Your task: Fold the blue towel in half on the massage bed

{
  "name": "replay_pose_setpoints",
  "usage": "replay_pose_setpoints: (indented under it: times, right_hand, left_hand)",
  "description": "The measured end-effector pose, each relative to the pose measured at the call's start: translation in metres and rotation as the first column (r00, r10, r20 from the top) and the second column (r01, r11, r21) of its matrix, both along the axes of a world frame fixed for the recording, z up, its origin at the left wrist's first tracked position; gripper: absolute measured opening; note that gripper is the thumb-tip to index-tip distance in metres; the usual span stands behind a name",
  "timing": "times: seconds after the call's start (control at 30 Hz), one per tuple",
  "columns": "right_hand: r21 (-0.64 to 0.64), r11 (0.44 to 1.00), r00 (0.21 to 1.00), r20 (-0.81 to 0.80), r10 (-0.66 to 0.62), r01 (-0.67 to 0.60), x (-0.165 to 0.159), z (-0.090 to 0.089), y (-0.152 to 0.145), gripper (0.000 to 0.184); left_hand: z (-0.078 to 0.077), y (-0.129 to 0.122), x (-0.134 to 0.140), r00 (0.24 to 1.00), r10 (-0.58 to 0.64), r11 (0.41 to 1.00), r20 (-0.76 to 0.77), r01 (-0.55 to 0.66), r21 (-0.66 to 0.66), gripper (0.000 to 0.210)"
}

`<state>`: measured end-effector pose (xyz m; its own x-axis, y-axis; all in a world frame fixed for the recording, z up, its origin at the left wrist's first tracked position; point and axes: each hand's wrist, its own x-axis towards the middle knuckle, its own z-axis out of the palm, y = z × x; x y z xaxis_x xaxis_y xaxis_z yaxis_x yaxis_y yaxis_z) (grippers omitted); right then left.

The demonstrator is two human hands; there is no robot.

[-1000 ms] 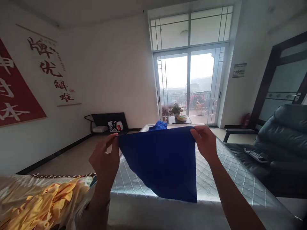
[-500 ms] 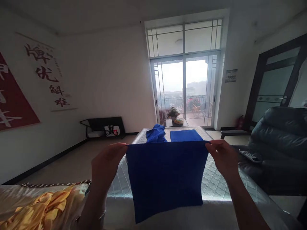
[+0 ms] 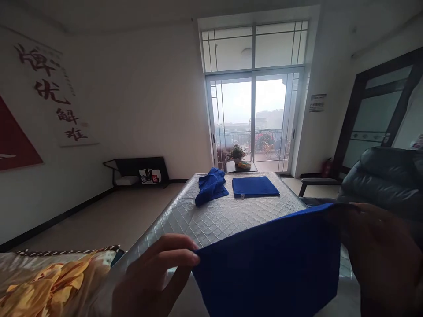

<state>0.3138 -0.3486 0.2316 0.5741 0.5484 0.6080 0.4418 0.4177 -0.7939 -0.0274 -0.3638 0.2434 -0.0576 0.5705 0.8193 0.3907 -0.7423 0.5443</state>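
Observation:
A blue cloth (image 3: 264, 268) hangs between my two hands, close to me and over the near end of the table. My left hand (image 3: 158, 273) pinches its upper left corner between thumb and fingers. At the upper right corner, my right hand (image 3: 380, 246) grips the cloth; it is dark and partly blurred. The cloth's top edge slopes up to the right. Farther off on the silvery quilted table cover (image 3: 214, 224) lie a crumpled blue cloth (image 3: 211, 185) and, to its right, a flat folded blue cloth (image 3: 255, 186) with a small white tag.
Yellow fabric (image 3: 49, 286) lies heaped at the lower left. A dark leather armchair (image 3: 386, 180) stands on the right. Beyond the table, a small stand holds a potted plant (image 3: 236, 153) before the glass sliding door (image 3: 253, 114). A low black rack (image 3: 142, 169) stands by the left wall.
Both hands and the held cloth have come nearer and shifted right. The cloth was spread square and level; now it slants, right side higher. The folded cloth behind is now fully visible.

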Motion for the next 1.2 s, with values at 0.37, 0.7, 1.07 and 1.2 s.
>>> replay_pose_setpoints:
  times: [0.37, 0.7, 1.07, 1.2]
  right_hand:
    - [-0.452, 0.812, 0.854, 0.179, 0.489, -0.370, -0.077, -0.061, 0.224, 0.023]
    - [-0.510, 0.812, 0.564, 0.596, 0.571, -0.284, -0.075, -0.195, 0.079, 0.019]
    - [-0.104, 0.991, 0.469, 0.874, 0.130, -0.081, -0.025, -0.254, -0.018, 0.027]
    - [-0.065, 0.993, 0.420, 0.902, 0.100, -0.096, -0.035, -0.238, -0.025, 0.028]
  left_hand:
    - [-0.125, 0.114, -0.023, 0.999, 0.004, 0.860, -0.043, -0.025, -0.510, 0.024]
    - [-0.256, 0.149, -0.066, 0.965, 0.111, 0.780, -0.237, -0.232, -0.581, 0.033]
    - [-0.249, 0.135, -0.071, 0.927, 0.118, 0.846, -0.357, -0.282, -0.453, 0.031]
    - [-0.243, 0.126, -0.074, 0.919, 0.111, 0.866, -0.378, -0.276, -0.416, 0.031]
